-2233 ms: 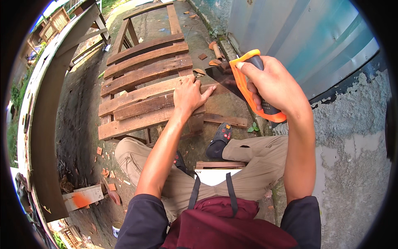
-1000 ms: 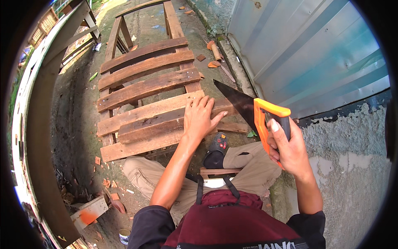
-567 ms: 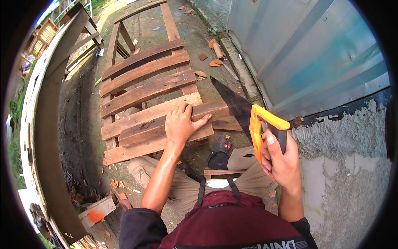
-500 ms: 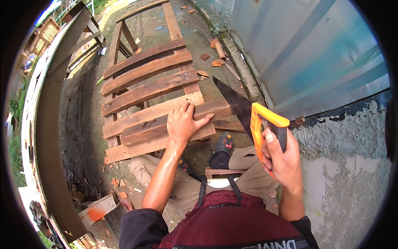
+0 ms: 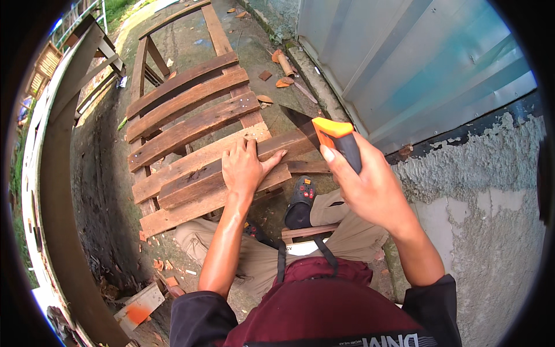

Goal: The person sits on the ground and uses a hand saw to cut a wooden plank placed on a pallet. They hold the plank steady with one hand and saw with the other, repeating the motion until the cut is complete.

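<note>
A handsaw (image 5: 334, 128) with an orange and black handle is in my right hand (image 5: 370, 182), fingers closed round the grip. Its dark blade appears at the right end of a loose wooden plank (image 5: 199, 185); whether the teeth touch the wood I cannot tell. My left hand (image 5: 245, 168) presses on the plank, fingers bent over its far edge and thumb stretched along it toward the saw. Beneath the plank lies a slatted wooden frame (image 5: 196, 130) of brown boards, and the plank rests across its nearest slats.
A corrugated metal sheet (image 5: 404, 63) and a rough wall (image 5: 462, 179) rise on the right. A long board structure (image 5: 60, 173) stands at left. Dry leaves (image 5: 284, 82) and a brick-coloured piece (image 5: 265, 75) lie on the concrete. My shoe (image 5: 302, 194) is close to the frame.
The saw has moved left and been turned, its blade now at the plank's right end. My right forearm has swung inward. My left hand keeps its hold on the plank.
</note>
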